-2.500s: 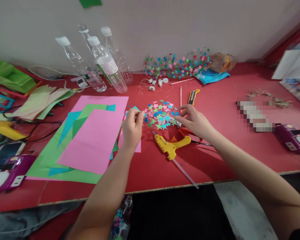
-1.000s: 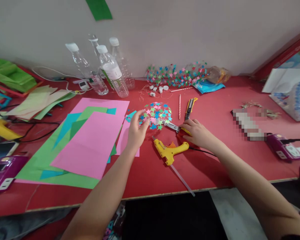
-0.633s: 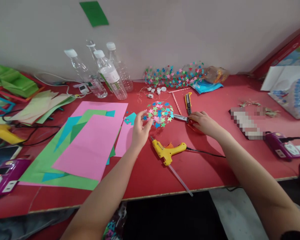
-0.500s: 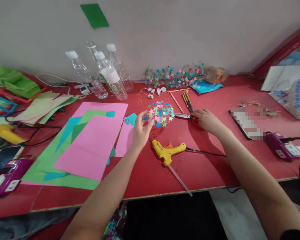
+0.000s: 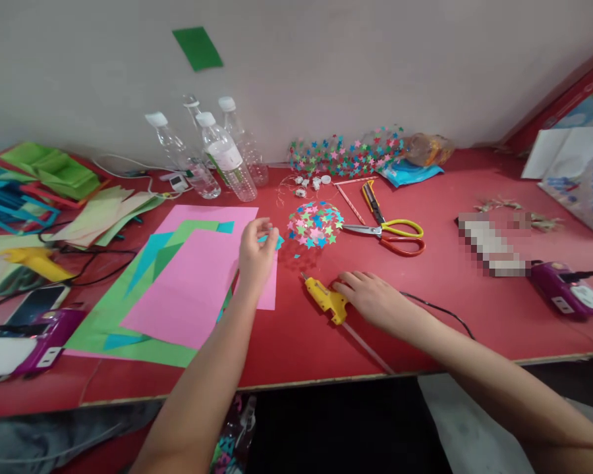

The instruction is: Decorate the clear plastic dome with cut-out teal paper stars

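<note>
Yellow glue gun (image 5: pixel 325 298): lying on the red table (image 5: pixel 454 303), near centre, right hand (image 5: pixel 370 299) laid over its handle, fingers curled. Left hand (image 5: pixel 255 253): pinching a small teal paper scrap (image 5: pixel 277 241) above pink paper (image 5: pixel 197 280). Star-covered ball (image 5: pixel 315 225) just beyond; scissors (image 5: pixel 390 236) to its right.

Four clear plastic bottles (image 5: pixel 222 158) stand at the wall, behind the sheets of paper on the red counter (image 5: pixel 425 309). Two yellow glue guns: one (image 5: pixel 325 299) just in front of the star-covered ball (image 5: pixel 315 225), one (image 5: pixel 34 262) far to its left. One pair of scissors (image 5: pixel 393 235) lies right of the ball, one utility knife (image 5: pixel 372 199) behind them, two pink pencils (image 5: pixel 348 203) beside it. Two purple power strips (image 5: pixel 568 296) sit at the counter's ends.
</note>
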{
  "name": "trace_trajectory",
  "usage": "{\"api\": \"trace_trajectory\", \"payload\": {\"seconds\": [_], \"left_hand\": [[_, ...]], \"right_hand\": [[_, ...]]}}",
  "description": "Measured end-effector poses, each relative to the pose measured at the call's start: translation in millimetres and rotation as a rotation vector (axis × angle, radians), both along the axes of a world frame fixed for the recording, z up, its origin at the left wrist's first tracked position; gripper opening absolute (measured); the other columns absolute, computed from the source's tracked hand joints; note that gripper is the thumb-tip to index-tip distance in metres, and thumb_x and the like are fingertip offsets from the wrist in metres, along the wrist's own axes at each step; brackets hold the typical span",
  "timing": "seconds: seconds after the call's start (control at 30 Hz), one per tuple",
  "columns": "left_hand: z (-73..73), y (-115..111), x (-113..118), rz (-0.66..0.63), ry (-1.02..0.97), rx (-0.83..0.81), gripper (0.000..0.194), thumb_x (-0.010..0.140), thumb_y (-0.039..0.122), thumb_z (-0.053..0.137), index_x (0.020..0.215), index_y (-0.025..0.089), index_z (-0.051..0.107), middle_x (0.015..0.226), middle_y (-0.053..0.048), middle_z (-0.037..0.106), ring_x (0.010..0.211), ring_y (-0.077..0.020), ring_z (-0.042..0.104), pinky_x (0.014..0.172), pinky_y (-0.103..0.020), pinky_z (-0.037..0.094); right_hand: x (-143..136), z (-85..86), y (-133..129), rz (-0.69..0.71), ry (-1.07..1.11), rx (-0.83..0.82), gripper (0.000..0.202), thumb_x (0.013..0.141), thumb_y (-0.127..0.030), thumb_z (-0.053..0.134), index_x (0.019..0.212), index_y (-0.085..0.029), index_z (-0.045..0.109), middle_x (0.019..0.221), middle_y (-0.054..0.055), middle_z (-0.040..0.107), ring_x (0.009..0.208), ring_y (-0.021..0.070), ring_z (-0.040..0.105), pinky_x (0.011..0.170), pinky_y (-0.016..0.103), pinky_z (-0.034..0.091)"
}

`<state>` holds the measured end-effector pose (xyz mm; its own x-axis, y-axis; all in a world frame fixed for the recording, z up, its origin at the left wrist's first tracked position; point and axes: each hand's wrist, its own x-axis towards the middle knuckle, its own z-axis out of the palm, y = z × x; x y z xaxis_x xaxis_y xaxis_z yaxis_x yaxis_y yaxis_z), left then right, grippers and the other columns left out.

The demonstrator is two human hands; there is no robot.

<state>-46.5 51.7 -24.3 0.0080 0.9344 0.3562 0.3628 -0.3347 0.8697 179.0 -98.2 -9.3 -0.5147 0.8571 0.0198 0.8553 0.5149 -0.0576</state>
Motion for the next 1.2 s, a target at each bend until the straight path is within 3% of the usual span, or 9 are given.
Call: {"api": "trace_trajectory", "payload": {"seconds": [0.13,0.27,0.4,0.6,0.73,0.8,0.87,1.0,1.2], "left_hand": [[3.1,24.8,-24.6,0.031,0.507,0.029,0.018,0.081,0.027,0.058,0.095,0.016,0.062,0.100,-0.013,0.066,0.099,-0.0285,0.063,0.095,-0.047,0.049],[-10.1,40.2,-26.7,-0.013,0.862,0.032,0.041,0.077,0.035,0.067,0.110,0.011,0.059,0.113,-0.021,0.061,0.116,-0.0381,0.055,0.102,-0.051,0.043],[-18.6,43.8,-20.8,-0.038,0.926,0.025,0.043,0.077,0.037,0.067,0.113,0.014,0.059,0.108,-0.019,0.061,0.110,-0.0382,0.057,0.098,-0.052,0.043],[-16.2,37.0,-19.0,-0.004,0.914,0.158,0.050,0.073,0.032,0.070,0.118,0.017,0.057,0.115,-0.016,0.054,0.108,-0.0344,0.058,0.094,-0.047,0.046],[-10.6,21.1,-18.8,-0.067,0.983,0.279,0.039,0.077,0.035,0.066,0.109,0.014,0.060,0.112,-0.017,0.055,0.102,-0.0331,0.060,0.090,-0.046,0.048],[-5.1,6.9,-17.2,-0.105,1.018,0.380,0.035,0.079,0.044,0.064,0.101,0.016,0.062,0.105,-0.015,0.058,0.100,-0.0339,0.059,0.097,-0.051,0.043],[1.1,-12.3,-11.7,-0.160,0.992,0.444,0.035,0.080,0.049,0.063,0.097,0.018,0.061,0.101,-0.014,0.060,0.100,-0.0337,0.058,0.099,-0.053,0.041],[7.5,-58.1,17.4,-0.418,0.944,0.403,0.036,0.086,0.052,0.058,0.093,0.017,0.061,0.094,-0.012,0.062,0.085,-0.0281,0.059,0.077,-0.042,0.047],[1.1,-92.3,64.3,-0.597,1.042,0.351,0.055,0.086,0.064,0.056,0.104,0.012,0.064,0.107,-0.017,0.064,0.097,-0.0325,0.060,0.084,-0.046,0.047]], "right_hand": [[20.2,5.1,3.7,-0.031,-0.024,0.037,0.032,0.092,-0.004,0.047,0.118,-0.015,0.061,0.111,0.011,0.066,0.091,0.0243,0.062,0.085,0.038,0.044],[32.5,2.2,6.2,-0.032,-0.010,0.066,0.035,0.090,-0.001,0.046,0.118,-0.016,0.061,0.111,0.011,0.066,0.092,0.0244,0.062,0.085,0.037,0.044],[45.7,1.1,7.5,-0.010,-0.013,0.091,0.036,0.089,0.000,0.044,0.117,-0.015,0.062,0.112,0.012,0.066,0.092,0.0250,0.062,0.088,0.039,0.045],[92.0,-3.2,9.7,-0.053,0.120,0.090,0.039,0.088,0.000,0.042,0.117,-0.016,0.065,0.121,0.013,0.066,0.108,0.0269,0.062,0.097,0.045,0.047],[114.1,-1.1,13.5,-0.134,0.160,0.062,0.048,0.079,0.000,0.048,0.119,-0.018,0.066,0.134,0.013,0.062,0.125,0.0304,0.055,0.106,0.051,0.043],[114.4,7.0,19.6,-0.205,0.155,0.014,0.050,0.074,0.000,0.052,0.118,-0.018,0.068,0.137,0.012,0.060,0.130,0.0289,0.053,0.109,0.047,0.042],[108.8,17.8,31.5,-0.338,0.145,-0.029,0.041,0.078,-0.005,0.052,0.114,-0.018,0.069,0.130,0.011,0.065,0.125,0.0256,0.057,0.107,0.040,0.043],[90.1,31.4,76.4,-0.580,0.121,-0.034,0.027,0.087,-0.020,0.052,0.104,-0.015,0.072,0.106,0.017,0.073,0.098,0.0310,0.069,0.083,0.040,0.053],[61.4,11.5,151.2,-0.772,0.130,-0.057,0.015,0.080,-0.022,0.066,0.085,-0.009,0.074,0.091,0.026,0.073,0.097,0.0376,0.070,0.082,0.042,0.052]]}}
